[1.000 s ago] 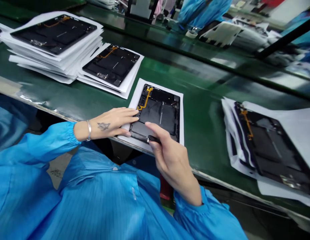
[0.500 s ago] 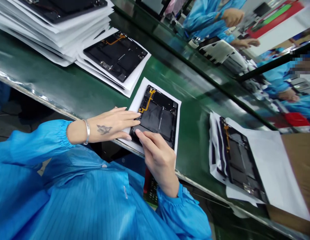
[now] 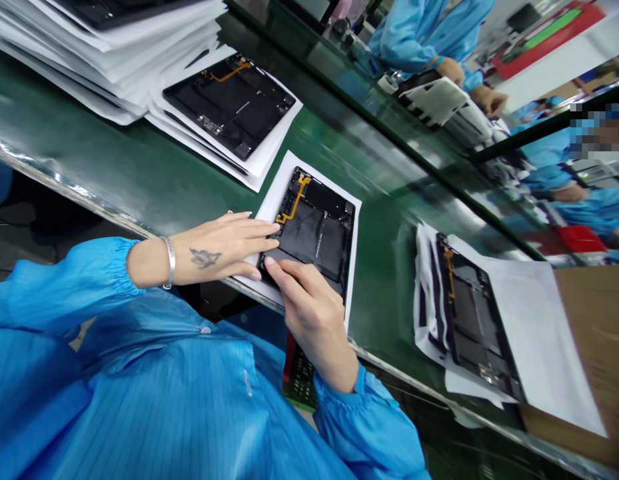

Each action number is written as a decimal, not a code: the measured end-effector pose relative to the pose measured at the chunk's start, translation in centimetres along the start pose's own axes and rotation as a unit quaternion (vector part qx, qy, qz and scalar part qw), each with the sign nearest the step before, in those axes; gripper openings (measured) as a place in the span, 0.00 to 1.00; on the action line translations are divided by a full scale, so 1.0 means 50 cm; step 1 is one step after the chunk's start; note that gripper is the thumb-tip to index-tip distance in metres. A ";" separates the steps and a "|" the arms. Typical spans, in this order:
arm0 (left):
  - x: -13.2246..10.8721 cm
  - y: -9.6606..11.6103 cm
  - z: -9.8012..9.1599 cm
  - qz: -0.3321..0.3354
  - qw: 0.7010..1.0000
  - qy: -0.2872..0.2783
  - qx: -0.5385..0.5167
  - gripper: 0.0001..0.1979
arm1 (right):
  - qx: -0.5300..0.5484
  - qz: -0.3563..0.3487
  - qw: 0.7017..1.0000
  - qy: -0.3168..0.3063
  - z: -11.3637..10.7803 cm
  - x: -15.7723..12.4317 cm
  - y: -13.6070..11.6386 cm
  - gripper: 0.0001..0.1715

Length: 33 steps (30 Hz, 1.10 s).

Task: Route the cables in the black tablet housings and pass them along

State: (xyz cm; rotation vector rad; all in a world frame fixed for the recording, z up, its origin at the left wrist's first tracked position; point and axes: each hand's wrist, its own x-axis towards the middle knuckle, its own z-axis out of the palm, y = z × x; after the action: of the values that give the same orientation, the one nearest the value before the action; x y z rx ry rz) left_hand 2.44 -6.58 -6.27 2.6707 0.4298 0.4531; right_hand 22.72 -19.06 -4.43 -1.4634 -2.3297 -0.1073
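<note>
Matte-black rectangular tablet back panel with an amber flex cable lies flat on a white paper sheet near the front edge of the green bench mat; judged light and stiff, fragile at the cable, best taken by its long edges. Left hand lies open, fingertips at the panel's edge, holding nothing; right hand rests extended fingers on its lower corner, not gripping. Count: four panels, three on paper stacks; two hands.

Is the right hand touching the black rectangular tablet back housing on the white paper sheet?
Touching. The head view shows the right hand with its fingers lying flat on the black rectangular tablet back housing, near its lower edge.
</note>
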 end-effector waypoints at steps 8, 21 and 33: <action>-0.001 0.001 -0.005 0.009 1.000 -0.002 0.004 0.24 | -0.171 -0.159 0.972 -0.032 -0.036 0.039 -0.004 0.18; 0.000 -0.001 -0.005 -0.011 0.999 -0.015 0.028 0.25 | 0.079 0.009 0.994 0.079 0.002 -0.003 0.027 0.17; 0.001 0.002 -0.005 0.001 0.999 -0.007 0.039 0.25 | -0.040 -0.052 0.997 0.033 0.004 0.007 0.007 0.19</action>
State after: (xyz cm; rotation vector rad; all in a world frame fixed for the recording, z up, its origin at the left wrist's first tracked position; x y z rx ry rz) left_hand 2.44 -6.56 -5.97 2.7475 0.4494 0.4253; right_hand 22.83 -18.54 -4.54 -1.3544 -2.3731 -0.2764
